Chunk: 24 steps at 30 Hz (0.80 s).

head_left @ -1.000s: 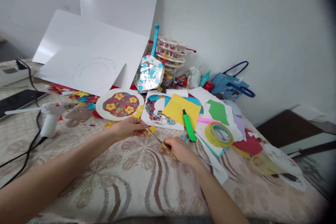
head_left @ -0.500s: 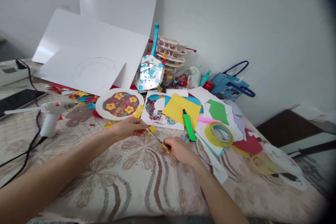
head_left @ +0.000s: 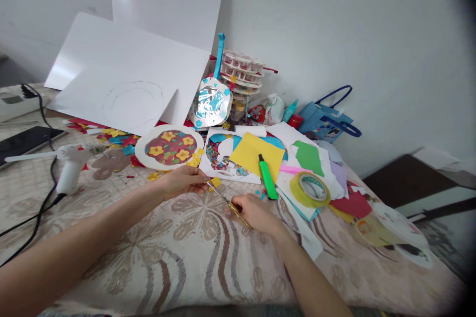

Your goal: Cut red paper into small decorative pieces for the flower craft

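My right hand [head_left: 253,212] is closed around the gold handles of a pair of scissors [head_left: 226,200], whose silver blades point away to the left. My left hand [head_left: 186,179] is pinched shut on a small piece of yellow paper [head_left: 216,182]. The scissor tips meet the paper right at those fingertips; whether the blades are apart is too small to tell. Just beyond the left hand lies a white oval card with yellow paper flowers [head_left: 170,148]. Small yellow cutouts [head_left: 195,159] rest at its right edge.
A yellow sheet [head_left: 250,151], a green cutter [head_left: 267,178] and a tape roll [head_left: 310,189] lie to the right. At left are a glue gun [head_left: 70,166] with a black cord and a phone [head_left: 31,141]. White boards [head_left: 134,67] lean against the wall.
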Each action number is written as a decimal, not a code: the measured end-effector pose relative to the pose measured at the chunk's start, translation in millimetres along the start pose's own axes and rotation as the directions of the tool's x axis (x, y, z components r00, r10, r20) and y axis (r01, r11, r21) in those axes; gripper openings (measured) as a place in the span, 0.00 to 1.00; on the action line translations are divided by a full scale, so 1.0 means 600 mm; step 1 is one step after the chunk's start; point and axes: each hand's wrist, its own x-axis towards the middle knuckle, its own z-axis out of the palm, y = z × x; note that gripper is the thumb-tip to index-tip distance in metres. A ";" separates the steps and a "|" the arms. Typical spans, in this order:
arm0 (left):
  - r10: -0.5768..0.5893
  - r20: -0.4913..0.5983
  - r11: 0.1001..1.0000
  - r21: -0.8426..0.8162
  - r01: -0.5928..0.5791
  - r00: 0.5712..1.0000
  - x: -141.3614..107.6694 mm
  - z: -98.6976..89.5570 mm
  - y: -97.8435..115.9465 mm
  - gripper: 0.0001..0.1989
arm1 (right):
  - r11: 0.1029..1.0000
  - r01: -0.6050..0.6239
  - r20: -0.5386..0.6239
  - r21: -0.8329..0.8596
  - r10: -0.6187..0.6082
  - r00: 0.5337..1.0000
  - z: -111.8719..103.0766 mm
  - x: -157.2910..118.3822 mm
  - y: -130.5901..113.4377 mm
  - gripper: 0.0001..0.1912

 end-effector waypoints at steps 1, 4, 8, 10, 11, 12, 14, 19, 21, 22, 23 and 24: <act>0.000 0.004 1.000 0.000 0.000 1.000 0.000 0.000 0.000 0.12 | 1.000 -0.001 -0.002 0.000 0.001 1.000 0.000 0.000 0.000 0.18; 0.002 0.005 1.000 -0.003 -0.002 1.000 -0.002 0.001 0.000 0.12 | 1.000 -0.010 0.004 -0.006 0.010 1.000 0.001 0.000 0.000 0.18; 0.007 -0.009 1.000 0.003 -0.007 1.000 -0.002 0.003 0.001 0.12 | 1.000 0.002 0.007 -0.015 -0.002 1.000 0.002 0.001 0.002 0.18; 0.008 -0.010 1.000 0.006 -0.008 1.000 -0.003 0.003 0.002 0.12 | 1.000 0.011 0.001 -0.008 -0.011 1.000 0.002 0.001 0.003 0.19; 0.008 -0.009 1.000 0.008 -0.008 1.000 -0.003 0.003 0.002 0.12 | 1.000 0.017 0.000 -0.001 -0.017 1.000 0.002 0.002 0.004 0.20; 0.006 -0.008 1.000 0.008 -0.006 1.000 -0.003 0.003 0.003 0.12 | 1.000 0.021 0.000 0.007 -0.021 1.000 0.003 0.002 0.005 0.20; 0.001 -0.005 1.000 0.002 -0.001 1.000 -0.004 0.003 0.003 0.12 | 0.999 0.028 0.000 0.023 -0.028 1.000 0.003 0.001 0.006 0.21; -0.003 -0.007 1.000 -0.006 0.003 1.000 -0.004 0.003 0.005 0.11 | 0.999 0.030 -0.014 0.042 -0.030 0.999 0.001 0.001 0.003 0.21; -0.002 -0.011 1.000 -0.006 0.002 1.000 -0.004 0.003 0.006 0.11 | 0.999 0.010 -0.014 0.042 -0.009 1.000 -0.001 0.001 0.001 0.19; -0.002 -0.010 1.000 -0.008 0.002 1.000 -0.005 0.003 0.006 0.11 | 0.999 -0.001 -0.015 0.039 0.002 1.000 -0.002 0.001 0.000 0.18; -0.001 -0.011 1.000 -0.011 0.001 1.000 -0.005 0.003 0.006 0.11 | 0.999 -0.009 -0.017 0.035 0.010 1.000 -0.002 0.001 0.000 0.17; 0.000 -0.012 1.000 -0.014 0.000 1.000 -0.005 0.003 0.006 0.11 | 0.999 -0.014 -0.023 0.030 0.014 1.000 -0.002 0.002 -0.001 0.16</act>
